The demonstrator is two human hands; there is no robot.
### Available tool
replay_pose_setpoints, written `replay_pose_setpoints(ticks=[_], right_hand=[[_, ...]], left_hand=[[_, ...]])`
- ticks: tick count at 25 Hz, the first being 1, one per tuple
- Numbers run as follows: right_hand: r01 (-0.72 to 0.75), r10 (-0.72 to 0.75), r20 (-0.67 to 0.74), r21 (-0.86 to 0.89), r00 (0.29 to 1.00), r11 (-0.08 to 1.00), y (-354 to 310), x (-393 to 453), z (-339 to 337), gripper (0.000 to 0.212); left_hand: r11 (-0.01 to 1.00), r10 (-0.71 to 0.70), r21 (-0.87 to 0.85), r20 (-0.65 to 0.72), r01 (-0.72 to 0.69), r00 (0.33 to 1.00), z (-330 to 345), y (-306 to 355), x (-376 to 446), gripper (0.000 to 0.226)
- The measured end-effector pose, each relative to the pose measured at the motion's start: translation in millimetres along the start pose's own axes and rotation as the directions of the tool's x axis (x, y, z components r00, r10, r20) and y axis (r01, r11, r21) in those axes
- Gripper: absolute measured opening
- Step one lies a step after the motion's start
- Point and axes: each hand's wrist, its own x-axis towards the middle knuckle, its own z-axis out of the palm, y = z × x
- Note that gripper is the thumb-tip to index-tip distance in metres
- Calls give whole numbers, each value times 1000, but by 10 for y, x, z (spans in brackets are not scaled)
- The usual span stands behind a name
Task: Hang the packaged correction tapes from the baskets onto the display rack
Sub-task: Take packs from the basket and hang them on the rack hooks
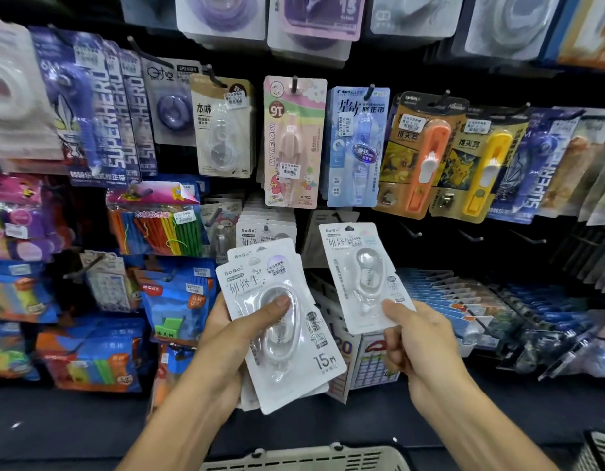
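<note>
The left hand (236, 334) grips a stack of white correction tape packs (280, 321), thumb pressed over the top blister, while at three o'clock the right hand (420, 338) pinches a single pack (362, 273) by its bottom edge before the display rack (413, 73).

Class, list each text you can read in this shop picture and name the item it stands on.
"BoBo" and "15M": white correction tape pack gripped by the left hand.
"BoBo": white pack pinched by the right hand.
"MY MELODY": pink hanging pack.
"SUPERHERO": purple hanging packs.
Price stickers: too small.
</note>
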Motion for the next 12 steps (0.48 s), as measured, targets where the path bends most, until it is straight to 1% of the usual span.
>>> replay_pose_setpoints(ticks=[2,3,4,5,6,7,8,9,10,11,12], right_hand=[[45,-43,-65,15,997,999,-17,-5,-12,6],[62,-62,-65,10,996,998,-35,-23,-3,6],[59,-58,-28,15,998,998,-40,-35,10,10],[24,-26,38,58,999,998,-33,-52,36,17],[-35,22,111,114,994,993,-21,-71,70,28],[-72,49,178,125,983,990,6,-93,88,42],[-62,47,249,53,967,997,27,-128,111,53],[2,24,348,-74,937,997,51,-169,144,58],[87,10,455,-192,890,978,79,-224,176,57],[169,1,542,-264,841,950,116,-270,209,51],[225,-10,582,-299,813,927,140,-300,237,40]], left_hand=[[1000,3,1,-7,-3,1000,-9,6,9,73],[1000,5,2,-12,-5,1000,-12,9,8,76],[1000,6,4,-19,-6,1000,-13,10,4,78],[1000,8,3,-23,-8,1000,-9,12,0,79],[1000,10,0,-24,-10,1000,-2,15,-2,79],[1000,11,-5,-23,-11,1000,11,12,-2,79],[1000,12,-9,-23,-12,1000,21,3,-9,78],[1000,12,-10,-23,-12,1000,29,-3,-15,78],[1000,6,-8,-20,-6,1000,33,-11,-23,78],[1000,-10,-3,-5,10,1000,41,-14,-32,76],[999,-34,6,23,34,999,40,-16,-39,74]])
